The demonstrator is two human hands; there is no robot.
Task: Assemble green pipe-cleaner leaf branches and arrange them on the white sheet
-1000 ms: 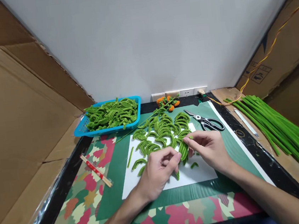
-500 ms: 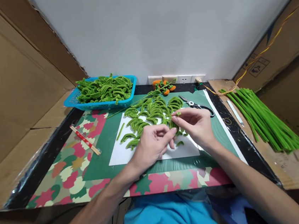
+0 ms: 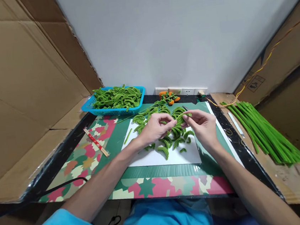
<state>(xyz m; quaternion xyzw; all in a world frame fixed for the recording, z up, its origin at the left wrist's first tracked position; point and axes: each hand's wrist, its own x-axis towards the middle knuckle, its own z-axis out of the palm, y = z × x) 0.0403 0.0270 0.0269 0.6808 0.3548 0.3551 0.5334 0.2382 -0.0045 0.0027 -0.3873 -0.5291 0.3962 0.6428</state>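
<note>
My left hand (image 3: 160, 126) is closed in a pinch over the middle of the white paper (image 3: 176, 159). Opposite it, my right hand (image 3: 201, 124) pinches a bent green pipe cleaner (image 3: 188, 115), whose fuzzy end sticks up past the fingertips. The piece seems to span both sets of fingertips, though other green pieces right behind it blur its outline. Many curved pipe cleaner pieces (image 3: 163, 152) lie in clusters on the paper beneath and around the hands. Scissors (image 3: 185, 107) lie behind my right hand, mostly hidden by it.
A blue basket (image 3: 131, 111) heaped with green pieces stands at the back left. Orange-and-green flower stems (image 3: 170, 97) lie near the wall sockets. Wrapped chopsticks (image 3: 96, 142) are at left; long green pipe cleaners (image 3: 264, 129) and a white pen-like tool (image 3: 236, 125) at right.
My left hand has moved up and is now level with my right, uncovering curved pieces on the front of the paper. The view has tilted up slightly. The scissors are more covered.
</note>
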